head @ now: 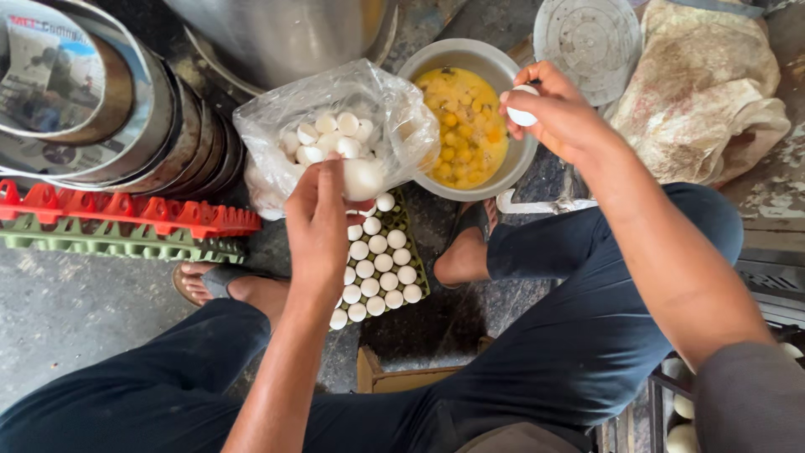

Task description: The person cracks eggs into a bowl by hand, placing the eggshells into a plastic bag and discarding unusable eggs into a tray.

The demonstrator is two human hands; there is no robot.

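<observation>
My left hand (320, 220) holds a white egg (362, 178) just below the mouth of a clear plastic bag (394, 109) that is full of white eggshells (329, 136). My right hand (560, 111) grips another white egg (521, 114) over the rim of a metal bowl (457, 57) holding many yellow yolks (466, 126). Under my left hand a green tray (419, 270) carries several rows of whole white eggs (379, 267). I am squatting, with both knees and sandalled feet in view.
Stacked red and green empty egg trays (117, 225) lie at left below nested metal pans (151, 126) lined with paper. A large steel pot (285, 33) stands behind the bag. A round lid (587, 38) and crumpled cloth (713, 84) lie at right. More eggs (683, 407) show at bottom right.
</observation>
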